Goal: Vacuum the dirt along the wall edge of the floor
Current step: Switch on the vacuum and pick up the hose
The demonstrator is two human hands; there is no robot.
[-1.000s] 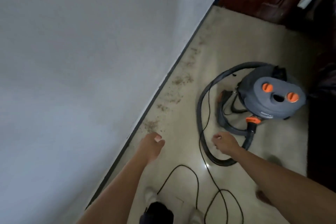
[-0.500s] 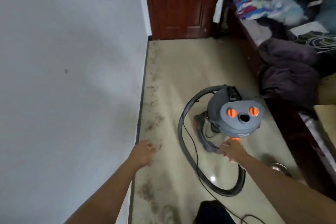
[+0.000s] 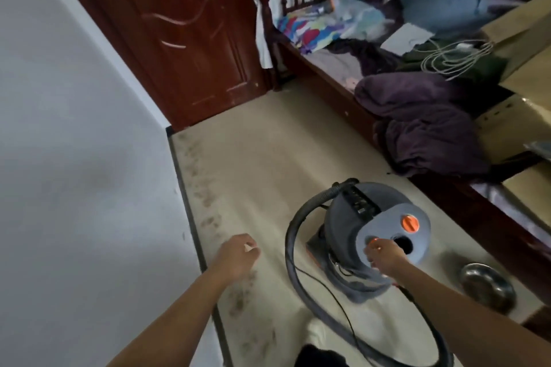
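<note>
Brown dirt lies in patches on the beige floor along the dark skirting of the grey wall, with more dirt under my left forearm. A grey canister vacuum with orange knobs stands to the right of the patches. Its black hose loops round its left side. My left hand hovers above the floor near the wall, fingers loosely curled, holding nothing. My right hand is on the vacuum's top, fingertips at the left orange knob; its grip is hidden.
A thin black cord trails over the floor beside the hose. A metal bowl sits right of the vacuum. A wooden bed with a purple blanket borders the floor's right side. A red-brown door closes the far end.
The view has lifted and swung towards the door and bed. My right hand has moved from beside the hose up onto the vacuum's top. My left hand stays low by the wall.
</note>
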